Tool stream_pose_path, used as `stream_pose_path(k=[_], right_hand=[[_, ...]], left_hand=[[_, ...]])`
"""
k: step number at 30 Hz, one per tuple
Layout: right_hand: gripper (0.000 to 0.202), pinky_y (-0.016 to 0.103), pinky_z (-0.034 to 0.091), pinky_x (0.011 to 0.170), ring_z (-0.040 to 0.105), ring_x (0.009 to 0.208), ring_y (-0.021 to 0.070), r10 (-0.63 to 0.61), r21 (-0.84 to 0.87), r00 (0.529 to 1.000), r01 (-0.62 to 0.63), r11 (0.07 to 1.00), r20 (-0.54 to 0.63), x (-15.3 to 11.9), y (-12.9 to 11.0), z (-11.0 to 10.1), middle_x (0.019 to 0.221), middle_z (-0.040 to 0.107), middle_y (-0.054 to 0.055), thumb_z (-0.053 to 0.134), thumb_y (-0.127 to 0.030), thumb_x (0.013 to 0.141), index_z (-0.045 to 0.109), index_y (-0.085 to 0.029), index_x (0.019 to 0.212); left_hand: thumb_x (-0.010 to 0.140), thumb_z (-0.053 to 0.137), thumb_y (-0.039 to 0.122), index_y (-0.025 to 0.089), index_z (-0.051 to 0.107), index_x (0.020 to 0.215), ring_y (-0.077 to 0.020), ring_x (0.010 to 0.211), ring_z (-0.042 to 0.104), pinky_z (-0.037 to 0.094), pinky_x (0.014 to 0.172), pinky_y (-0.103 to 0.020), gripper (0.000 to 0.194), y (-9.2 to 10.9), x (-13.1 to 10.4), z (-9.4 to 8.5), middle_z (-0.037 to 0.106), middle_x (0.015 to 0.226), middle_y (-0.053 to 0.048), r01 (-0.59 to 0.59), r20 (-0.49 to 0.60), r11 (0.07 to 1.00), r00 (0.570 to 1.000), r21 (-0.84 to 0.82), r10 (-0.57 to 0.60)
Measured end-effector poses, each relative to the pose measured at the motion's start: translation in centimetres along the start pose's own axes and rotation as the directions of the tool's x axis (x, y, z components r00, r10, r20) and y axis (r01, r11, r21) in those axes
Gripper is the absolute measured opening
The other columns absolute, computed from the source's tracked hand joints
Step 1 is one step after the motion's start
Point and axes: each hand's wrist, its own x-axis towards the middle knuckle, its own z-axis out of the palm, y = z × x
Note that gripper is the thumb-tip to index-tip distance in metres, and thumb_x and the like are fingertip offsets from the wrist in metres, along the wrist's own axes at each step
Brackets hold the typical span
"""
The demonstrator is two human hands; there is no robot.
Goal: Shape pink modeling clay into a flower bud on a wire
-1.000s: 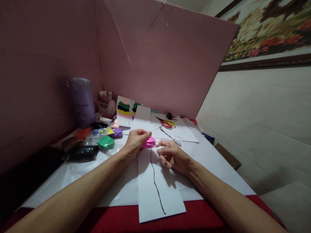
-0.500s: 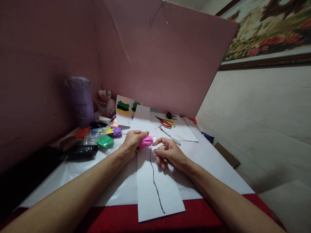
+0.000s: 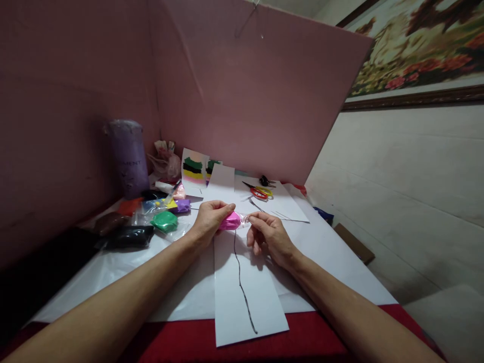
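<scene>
A clear packet of bright pink clay (image 3: 230,221) is held above the white card (image 3: 247,297), which bears a wavy dark line. My left hand (image 3: 210,220) grips the packet's left part, thumb on top. My right hand (image 3: 270,236) pinches the clear plastic end of the packet between thumb and forefinger, its other fingers curled below. To the left lie packets of green clay (image 3: 165,221), black clay (image 3: 129,237) and purple clay (image 3: 182,205).
Behind my hands lie red and yellow scissors (image 3: 259,192), a fork (image 3: 257,205) and white sheets (image 3: 291,204). A purple cylinder (image 3: 130,159) stands back left, beside painted cards (image 3: 193,169). Pink panels (image 3: 242,96) rise behind.
My right hand has moved slightly right and its thumb and forefinger have closed on the packet's clear end. My left hand and the pink packet have shifted slightly right.
</scene>
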Motion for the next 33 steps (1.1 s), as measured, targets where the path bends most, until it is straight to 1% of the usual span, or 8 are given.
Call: stream_pose_path(k=[4, 7, 11, 13, 19, 21, 26, 33], right_hand=[[0.026, 0.014, 0.032, 0.028, 0.045, 0.027, 0.0057, -0.101, -0.115, 0.987, 0.086, 0.99, -0.126, 0.0, 0.1, 0.0, 0.043, 0.061, -0.003, 0.072, -0.04, 0.074, 0.063, -0.015, 0.074], [0.024, 0.014, 0.033, 0.027, 0.045, 0.027, 0.0059, -0.139, -0.133, 0.978, 0.119, 0.984, -0.153, 0.1, 0.2, -0.1, 0.042, 0.061, -0.003, 0.075, -0.036, 0.072, 0.068, -0.014, 0.077], [0.034, 0.016, 0.035, 0.023, 0.049, 0.027, 0.0082, -0.088, -0.153, 0.99, 0.071, 0.986, -0.109, 0.1, 0.5, 0.0, 0.047, 0.066, 0.0, 0.075, -0.033, 0.071, 0.076, -0.011, 0.097], [0.036, 0.017, 0.036, 0.022, 0.049, 0.026, 0.0091, -0.073, -0.17, 0.993, 0.058, 0.984, -0.088, 0.0, 0.7, 0.1, 0.048, 0.066, 0.001, 0.075, -0.031, 0.071, 0.076, -0.011, 0.101], [0.034, 0.018, 0.037, 0.023, 0.05, 0.027, 0.0094, -0.102, -0.203, 0.99, 0.081, 0.976, -0.096, -0.1, 1.1, 0.2, 0.05, 0.067, 0.0, 0.073, -0.032, 0.073, 0.075, -0.012, 0.1], [0.03, 0.018, 0.037, 0.024, 0.049, 0.026, 0.0093, -0.136, -0.248, 0.987, 0.111, 0.962, -0.086, -0.1, 1.2, 0.3, 0.049, 0.066, -0.001, 0.072, -0.03, 0.073, 0.075, -0.013, 0.097], [0.018, 0.02, 0.039, 0.029, 0.051, 0.027, 0.0105, -0.217, -0.366, 0.976, 0.202, 0.909, 0.0, -0.4, 1.1, 0.1, 0.049, 0.065, -0.003, 0.065, -0.023, 0.077, 0.072, -0.018, 0.093], [0.016, 0.024, 0.043, 0.036, 0.054, 0.032, 0.0131, -0.198, -0.467, 0.977, 0.214, 0.858, 0.085, -0.5, 1.1, 0.0, 0.052, 0.065, -0.004, 0.058, -0.02, 0.08, 0.066, -0.022, 0.094]], left_hand=[[0.057, 0.078, 0.047, 0.015, 0.057, 0.059, -0.0048, 0.034, 0.034, 0.02, 0.031, -0.018, 0.039, 0.2, -0.2, 0.1, 0.044, 0.042, 0.006, 0.003, 0.019, 1.0, 1.0, 0.023, -0.003], [0.058, 0.078, 0.046, 0.015, 0.057, 0.059, -0.0049, 0.034, 0.034, 0.019, 0.031, -0.018, 0.038, 0.3, -0.3, 0.1, 0.044, 0.043, 0.006, 0.02, 0.024, 0.999, 1.0, 0.032, -0.021], [0.057, 0.078, 0.044, 0.014, 0.058, 0.058, -0.0051, 0.035, 0.036, 0.022, 0.033, -0.018, 0.036, 0.3, -0.3, 0.2, 0.047, 0.043, 0.005, -0.007, 0.032, 1.0, 0.999, 0.03, 0.006], [0.056, 0.078, 0.043, 0.014, 0.058, 0.057, -0.0054, 0.036, 0.037, 0.023, 0.034, -0.019, 0.035, 0.3, -0.3, 0.2, 0.048, 0.043, 0.004, -0.026, 0.038, 0.998, 0.999, 0.052, 0.025], [0.061, 0.072, 0.047, 0.015, 0.057, 0.058, -0.0066, 0.035, 0.036, 0.022, 0.034, -0.02, 0.035, 0.2, -0.4, 0.4, 0.046, 0.042, 0.005, -0.038, 0.052, 0.993, 0.998, 0.108, 0.033], [0.06, 0.072, 0.046, 0.015, 0.058, 0.056, -0.0069, 0.037, 0.037, 0.024, 0.036, -0.02, 0.034, 0.0, -0.4, 0.5, 0.046, 0.042, 0.005, -0.071, 0.044, 0.989, 0.997, 0.13, 0.066], [0.06, 0.071, 0.044, 0.015, 0.059, 0.051, -0.008, 0.043, 0.04, 0.029, 0.043, -0.021, 0.032, -0.8, 0.0, 0.6, 0.049, 0.045, 0.004, -0.173, -0.003, 0.963, 0.984, 0.207, 0.178], [0.059, 0.068, 0.042, 0.017, 0.059, 0.051, -0.0105, 0.047, 0.041, 0.029, 0.045, -0.023, 0.028, -1.0, 0.3, 0.6, 0.05, 0.046, 0.003, -0.157, -0.049, 0.947, 0.983, 0.281, 0.178]])
